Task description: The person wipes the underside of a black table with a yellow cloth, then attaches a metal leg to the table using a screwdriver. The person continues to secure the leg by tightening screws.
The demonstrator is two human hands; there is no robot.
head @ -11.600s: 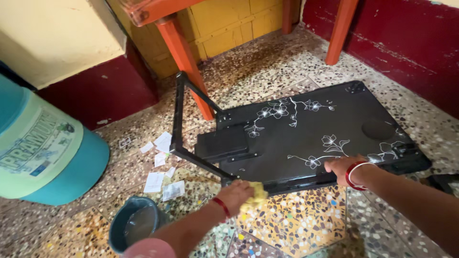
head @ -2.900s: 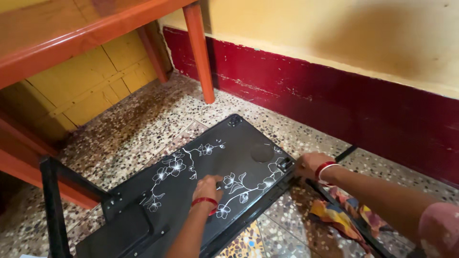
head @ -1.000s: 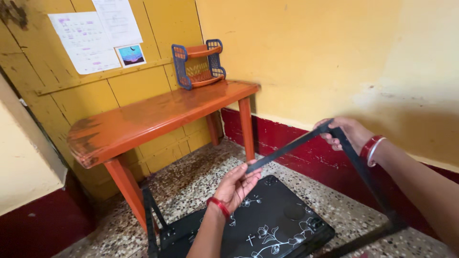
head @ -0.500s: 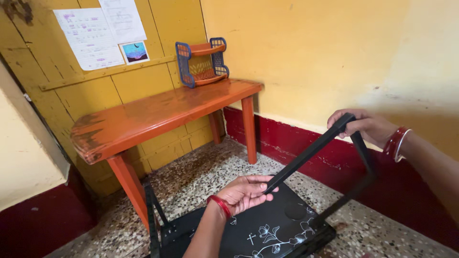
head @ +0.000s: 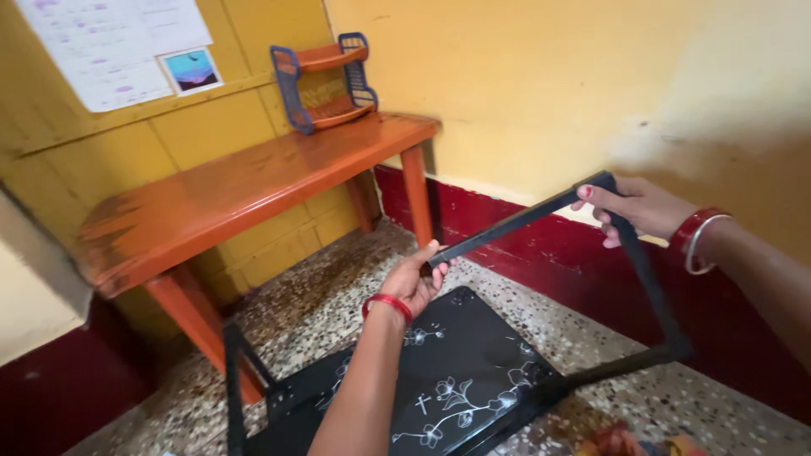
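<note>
A small black folding table (head: 473, 371) with white flower prints lies upside down on the speckled floor. One of its black leg frames (head: 515, 226) is swung up off the tabletop. My right hand (head: 638, 207) grips the frame's upper corner. My left hand (head: 416, 283), with a red thread at the wrist, holds the lower end of the same bar. The other leg frame (head: 232, 380) stands up at the table's left end.
An orange wooden table (head: 245, 181) stands against the yellow wall, with a blue and orange plastic rack (head: 325, 80) on it. Papers (head: 118, 46) hang on the wall. A dark red skirting (head: 507, 228) runs along the wall's base. Coloured cloth (head: 621, 441) lies at the bottom edge.
Both hands have kept hold of the raised leg frame, which has tipped a little further over the tabletop. The view has shifted slightly right and closer.
</note>
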